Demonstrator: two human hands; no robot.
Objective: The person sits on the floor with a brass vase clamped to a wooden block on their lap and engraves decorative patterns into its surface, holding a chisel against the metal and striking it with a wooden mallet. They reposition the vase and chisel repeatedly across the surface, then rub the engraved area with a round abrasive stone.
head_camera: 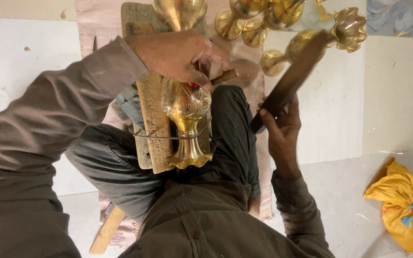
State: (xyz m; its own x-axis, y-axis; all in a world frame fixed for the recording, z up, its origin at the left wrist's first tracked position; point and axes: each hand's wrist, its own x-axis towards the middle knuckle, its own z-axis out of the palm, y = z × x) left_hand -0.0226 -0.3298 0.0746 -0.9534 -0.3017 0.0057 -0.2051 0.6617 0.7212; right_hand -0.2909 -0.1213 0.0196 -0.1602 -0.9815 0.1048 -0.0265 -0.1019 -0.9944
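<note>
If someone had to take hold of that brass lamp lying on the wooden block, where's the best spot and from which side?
Probably the narrow stem, between the engraved bulb and the flared base. The brass lamp lies along the wooden block, so come from above on the right, closing across the stem; the left hand already covers the bulb.

Our left hand [180,55] hides the tip of the brown wooden-handled tool [224,76] and the top of the engraved brass goblet-shaped vessel [186,126]. We lose another shiny brass cup [180,12] at the top edge. The dark flat wooden mallet [290,79] is motion-blurred.
</note>
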